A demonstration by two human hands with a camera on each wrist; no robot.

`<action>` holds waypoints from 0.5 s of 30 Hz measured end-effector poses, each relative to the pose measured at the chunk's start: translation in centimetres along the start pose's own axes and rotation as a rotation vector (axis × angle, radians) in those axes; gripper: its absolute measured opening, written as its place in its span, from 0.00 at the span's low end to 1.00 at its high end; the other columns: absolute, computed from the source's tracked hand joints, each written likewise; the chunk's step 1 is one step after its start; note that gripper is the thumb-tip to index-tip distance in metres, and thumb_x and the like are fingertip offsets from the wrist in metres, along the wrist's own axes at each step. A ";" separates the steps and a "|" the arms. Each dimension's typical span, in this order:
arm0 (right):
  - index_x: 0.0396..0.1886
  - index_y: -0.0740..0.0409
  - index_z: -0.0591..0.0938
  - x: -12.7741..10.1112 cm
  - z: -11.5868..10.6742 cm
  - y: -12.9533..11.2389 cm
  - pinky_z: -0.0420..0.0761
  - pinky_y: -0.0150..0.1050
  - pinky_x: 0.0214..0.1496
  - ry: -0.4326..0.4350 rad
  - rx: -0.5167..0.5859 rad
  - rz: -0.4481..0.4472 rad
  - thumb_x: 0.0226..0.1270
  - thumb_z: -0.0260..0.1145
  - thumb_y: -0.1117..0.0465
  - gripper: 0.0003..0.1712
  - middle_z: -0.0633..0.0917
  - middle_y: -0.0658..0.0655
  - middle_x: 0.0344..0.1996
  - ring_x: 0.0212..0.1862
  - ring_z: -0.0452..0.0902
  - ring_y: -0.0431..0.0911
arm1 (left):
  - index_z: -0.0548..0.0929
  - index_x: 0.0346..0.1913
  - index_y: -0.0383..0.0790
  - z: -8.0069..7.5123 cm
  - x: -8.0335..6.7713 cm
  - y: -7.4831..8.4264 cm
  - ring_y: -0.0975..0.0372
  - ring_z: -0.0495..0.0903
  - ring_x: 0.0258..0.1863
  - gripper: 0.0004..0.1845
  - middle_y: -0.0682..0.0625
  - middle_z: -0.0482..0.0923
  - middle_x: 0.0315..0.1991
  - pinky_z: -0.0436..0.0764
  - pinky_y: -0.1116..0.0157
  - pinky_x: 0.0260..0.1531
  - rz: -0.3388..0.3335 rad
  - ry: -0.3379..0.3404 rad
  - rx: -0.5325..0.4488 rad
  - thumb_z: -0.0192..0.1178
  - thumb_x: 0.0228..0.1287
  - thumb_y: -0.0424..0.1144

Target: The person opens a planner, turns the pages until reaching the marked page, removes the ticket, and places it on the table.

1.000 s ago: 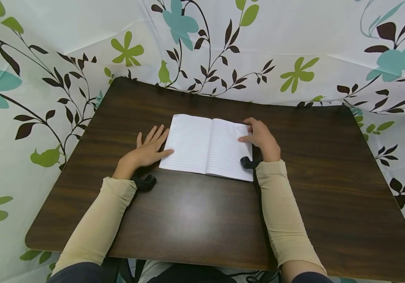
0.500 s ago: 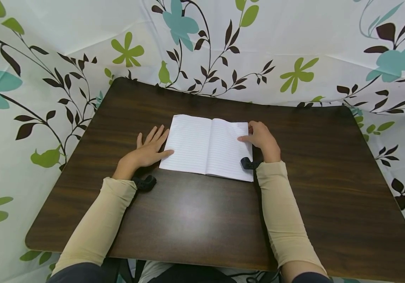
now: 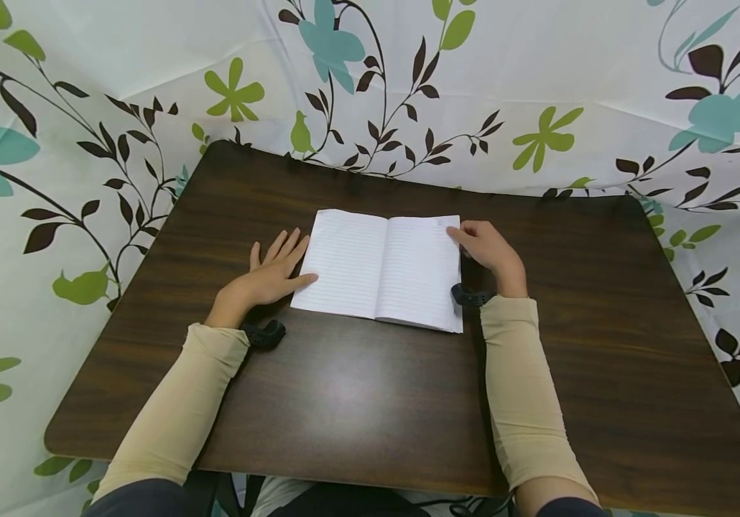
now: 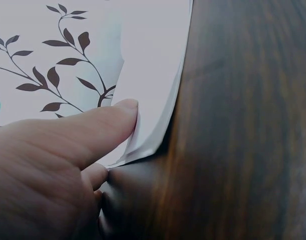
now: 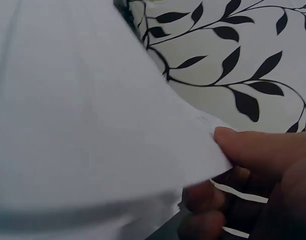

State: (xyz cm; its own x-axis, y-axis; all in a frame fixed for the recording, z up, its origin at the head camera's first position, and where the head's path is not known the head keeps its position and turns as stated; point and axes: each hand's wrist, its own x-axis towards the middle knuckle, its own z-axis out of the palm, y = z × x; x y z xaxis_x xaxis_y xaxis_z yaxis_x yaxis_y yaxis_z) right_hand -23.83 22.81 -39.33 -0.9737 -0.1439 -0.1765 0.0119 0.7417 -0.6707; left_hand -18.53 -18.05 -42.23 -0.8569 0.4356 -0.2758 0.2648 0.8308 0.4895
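Observation:
An open notebook (image 3: 347, 266) with ruled white pages lies on the dark wooden table (image 3: 344, 402). My left hand (image 3: 263, 278) rests at its left edge, fingers straight and spread on the tabletop. In the left wrist view the left thumb (image 4: 110, 122) presses on the page margin near a corner. At the upper right edge, my right hand (image 3: 493, 248) pinches a notebook page (image 5: 102, 115) between thumb and fingers. The right wrist view shows that page lifted and bowed, with other sheets beneath it.
A white curtain (image 3: 409, 143) printed with leaves, flowers and birds hangs behind and beside the table. Black wrist bands (image 3: 265, 334) sit at both cuffs. Dark cables (image 3: 467, 506) show below the table's front edge.
My right hand has shifted slightly right, its thumb drawing back from over the page to the edge, where it pinches the page. The left hand stays put.

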 end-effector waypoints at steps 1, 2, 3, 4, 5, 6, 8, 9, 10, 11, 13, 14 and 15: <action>0.29 0.64 0.73 -0.1 0.0 -0.1 0.66 0.40 0.33 0.004 0.031 -0.002 0.72 0.53 0.43 0.27 0.71 0.60 0.23 0.31 0.68 0.53 | 0.33 0.77 0.51 0.0 0.0 0.0 0.51 0.22 0.76 0.44 0.49 0.23 0.77 0.21 0.36 0.64 0.000 -0.001 0.001 0.43 0.70 0.63; 0.29 0.64 0.72 -0.1 -0.1 -0.2 0.68 0.41 0.35 0.005 0.058 -0.008 0.72 0.52 0.42 0.28 0.72 0.61 0.24 0.32 0.69 0.55 | 0.33 0.77 0.51 0.0 0.0 0.0 0.51 0.22 0.76 0.44 0.49 0.23 0.77 0.21 0.37 0.64 -0.001 -0.001 0.001 0.43 0.70 0.63; 0.29 0.64 0.72 -0.1 -0.1 -0.4 0.69 0.42 0.37 0.008 0.090 -0.009 0.72 0.52 0.41 0.28 0.72 0.63 0.26 0.35 0.70 0.57 | 0.33 0.77 0.51 0.1 -0.1 0.0 0.51 0.22 0.76 0.44 0.49 0.23 0.77 0.21 0.36 0.64 0.000 -0.003 0.004 0.42 0.70 0.63; 0.30 0.65 0.71 -0.1 -0.1 -0.5 0.71 0.44 0.40 0.011 0.125 -0.013 0.72 0.52 0.41 0.29 0.71 0.64 0.27 0.37 0.70 0.58 | 0.33 0.77 0.51 0.1 -0.1 -0.1 0.51 0.22 0.76 0.44 0.49 0.23 0.77 0.21 0.36 0.64 0.001 -0.002 0.006 0.42 0.70 0.63; 0.31 0.66 0.71 0.0 -0.1 -0.6 0.71 0.46 0.42 0.014 0.160 -0.017 0.71 0.52 0.41 0.29 0.71 0.65 0.28 0.39 0.70 0.60 | 0.33 0.77 0.51 0.1 -0.1 -0.1 0.51 0.23 0.76 0.44 0.49 0.23 0.78 0.21 0.37 0.65 0.001 0.002 0.004 0.43 0.70 0.63; 0.31 0.65 0.70 0.0 0.0 -0.7 0.72 0.48 0.45 0.017 0.190 -0.022 0.71 0.52 0.40 0.29 0.70 0.65 0.28 0.40 0.70 0.60 | 0.33 0.77 0.51 0.1 -0.1 -0.1 0.51 0.23 0.76 0.44 0.49 0.24 0.78 0.21 0.37 0.65 0.001 0.003 0.003 0.43 0.70 0.63; 0.31 0.65 0.70 0.0 0.0 -1.0 0.72 0.50 0.50 0.022 0.265 -0.032 0.71 0.53 0.41 0.28 0.69 0.64 0.29 0.42 0.69 0.60 | 0.34 0.77 0.50 0.1 -0.1 0.0 0.51 0.23 0.76 0.43 0.48 0.24 0.78 0.21 0.37 0.65 0.003 0.008 -0.001 0.43 0.70 0.62; 0.31 0.65 0.70 0.0 0.0 -1.2 0.72 0.52 0.53 0.021 0.308 -0.030 0.71 0.54 0.43 0.27 0.68 0.63 0.28 0.42 0.69 0.60 | 0.34 0.77 0.50 0.0 -0.2 0.0 0.51 0.23 0.76 0.43 0.48 0.24 0.78 0.21 0.36 0.65 0.004 0.009 -0.001 0.43 0.70 0.62; 0.31 0.65 0.70 -0.2 -0.1 -1.6 0.72 0.53 0.56 0.018 0.342 -0.029 0.72 0.54 0.44 0.25 0.68 0.62 0.27 0.42 0.68 0.59 | 0.35 0.77 0.50 0.0 -0.2 0.1 0.51 0.24 0.76 0.43 0.48 0.25 0.78 0.22 0.37 0.65 0.004 0.013 -0.003 0.43 0.70 0.62; 0.31 0.63 0.71 -0.5 -0.2 -2.1 0.71 0.54 0.58 0.014 0.375 -0.028 0.73 0.54 0.46 0.23 0.68 0.60 0.26 0.41 0.68 0.58 | 0.35 0.77 0.50 0.0 -0.2 0.1 0.51 0.24 0.76 0.43 0.48 0.25 0.78 0.22 0.37 0.65 0.004 0.017 -0.006 0.43 0.70 0.62; 0.31 0.62 0.71 -1.0 -0.3 -3.1 0.71 0.55 0.61 0.012 0.431 -0.021 0.74 0.53 0.48 0.20 0.67 0.56 0.24 0.39 0.68 0.54 | 0.35 0.77 0.50 0.0 -0.2 0.2 0.51 0.24 0.76 0.43 0.48 0.25 0.78 0.22 0.36 0.65 0.003 0.017 -0.005 0.43 0.70 0.62; 0.31 0.61 0.71 -1.2 -0.4 -3.6 0.71 0.55 0.61 0.014 0.450 -0.018 0.74 0.53 0.49 0.20 0.67 0.55 0.23 0.39 0.68 0.54 | 0.35 0.77 0.50 0.0 -0.2 0.2 0.51 0.24 0.76 0.43 0.48 0.25 0.78 0.22 0.36 0.65 0.002 0.016 -0.003 0.43 0.70 0.62; 0.32 0.61 0.72 -1.5 -0.4 -4.1 0.71 0.56 0.61 0.016 0.465 -0.013 0.74 0.52 0.49 0.19 0.67 0.54 0.24 0.39 0.68 0.53 | 0.35 0.77 0.50 -0.1 -0.2 0.2 0.51 0.24 0.76 0.43 0.48 0.25 0.78 0.22 0.36 0.65 0.001 0.016 -0.001 0.43 0.70 0.63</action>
State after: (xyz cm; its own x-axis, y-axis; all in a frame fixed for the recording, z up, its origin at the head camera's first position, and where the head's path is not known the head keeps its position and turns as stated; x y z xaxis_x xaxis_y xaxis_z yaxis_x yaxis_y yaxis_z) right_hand -22.54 20.25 -36.02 -0.9777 -0.1389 -0.1573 0.0967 0.3669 -0.9252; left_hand -18.34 -17.96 -42.03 -0.8634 0.4311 -0.2620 0.2654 0.8299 0.4907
